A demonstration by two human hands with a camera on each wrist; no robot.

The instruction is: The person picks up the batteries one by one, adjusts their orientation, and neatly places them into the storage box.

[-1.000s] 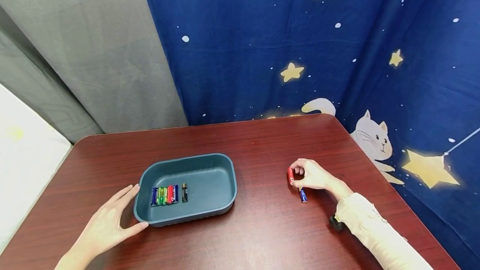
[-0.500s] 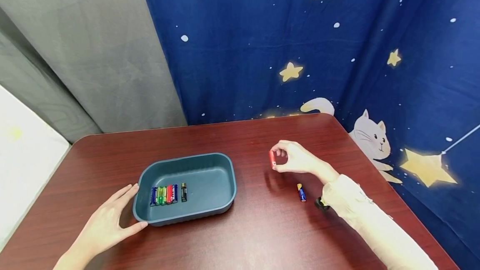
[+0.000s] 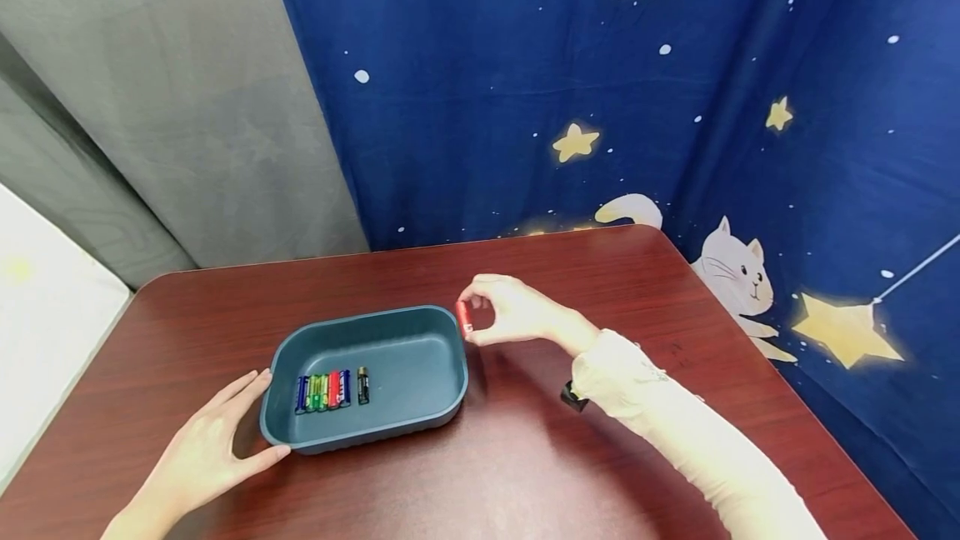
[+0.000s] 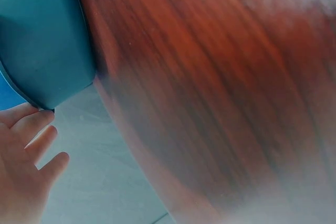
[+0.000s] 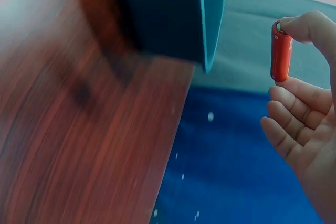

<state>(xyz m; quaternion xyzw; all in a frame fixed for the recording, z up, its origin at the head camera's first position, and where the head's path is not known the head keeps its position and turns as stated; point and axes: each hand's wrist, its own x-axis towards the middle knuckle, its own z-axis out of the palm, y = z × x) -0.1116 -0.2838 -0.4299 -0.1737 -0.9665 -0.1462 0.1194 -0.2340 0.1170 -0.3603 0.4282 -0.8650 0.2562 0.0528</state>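
My right hand (image 3: 517,312) pinches a red battery (image 5: 281,52) by its two ends, between thumb and fingertip, above the right rim of a dark teal tray (image 3: 420,419). The other fingers of that hand extend loosely below the battery in the right wrist view. My left hand (image 3: 198,448) touches the tray's left end, thumb and fingers spread and fairly straight. Inside the tray, a row of several batteries (image 3: 322,391) in blue, green and red lies side by side. A black battery (image 3: 363,387) lies slightly apart to their right.
The tray stands on a reddish-brown wooden table (image 3: 525,448). A blue star-patterned curtain (image 3: 480,107) and a grey curtain (image 3: 225,107) hang behind its far edge. My right sleeve (image 3: 675,432) crosses the table's right part and covers what lies under it.
My right hand has lifted the red battery off the table and carried it left to the tray's rim. The blue battery left on the table is now hidden behind my sleeve. My left hand stays put.
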